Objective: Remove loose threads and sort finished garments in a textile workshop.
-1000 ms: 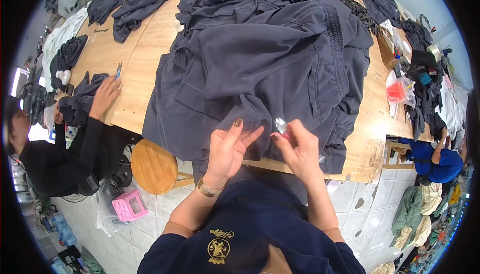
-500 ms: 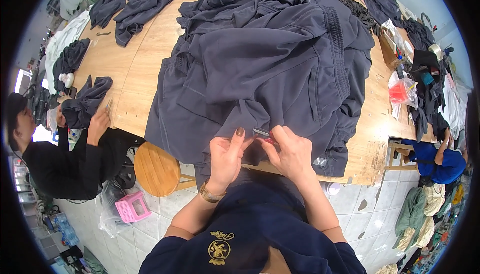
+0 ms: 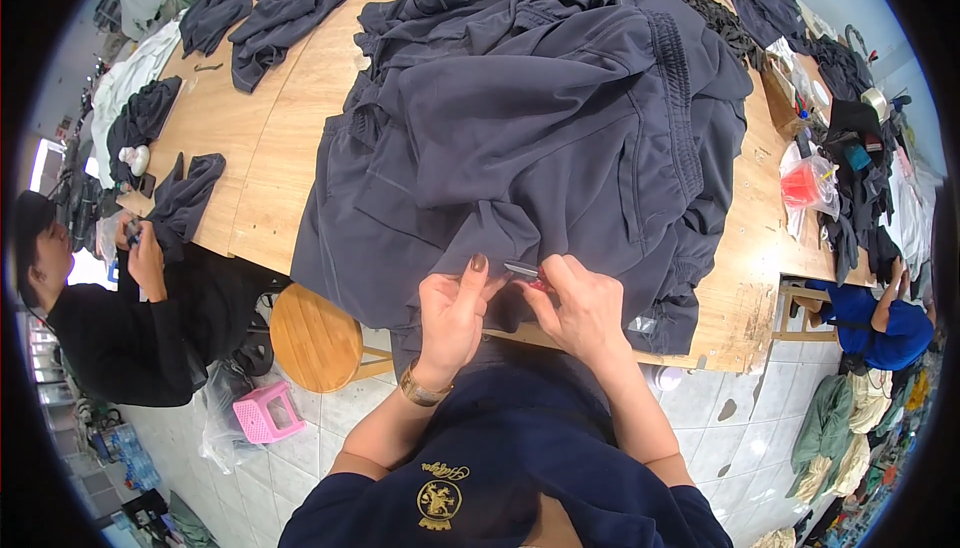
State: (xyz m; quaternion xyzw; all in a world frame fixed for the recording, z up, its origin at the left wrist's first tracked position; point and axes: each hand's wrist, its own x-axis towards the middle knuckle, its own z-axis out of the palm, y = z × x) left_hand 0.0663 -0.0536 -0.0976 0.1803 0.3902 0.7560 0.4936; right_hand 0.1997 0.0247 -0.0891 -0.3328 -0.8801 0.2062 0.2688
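A heap of dark grey garments (image 3: 510,138) with elastic waistbands lies on the wooden table before me. My left hand (image 3: 450,316) pinches the near edge of the top garment between thumb and fingers. Closed around a small pair of thread snips (image 3: 521,268), my right hand (image 3: 588,310) is just to the right of it. The metal blades point left toward the left fingertips, close to the cloth edge. Most of the snips' handle is hidden in the fingers. Any thread between the blades is too small to make out.
At the left, a co-worker (image 3: 120,318) in black sits by the table. A round wooden stool (image 3: 315,338) and a pink plastic stool (image 3: 268,413) stand there. Another person in blue (image 3: 880,328) is at the right, near a bag with something red (image 3: 805,186).
My hands stay almost in place, with the snips shifted very slightly. The co-worker at the left has drawn both hands together, off the dark garment lying on the table.
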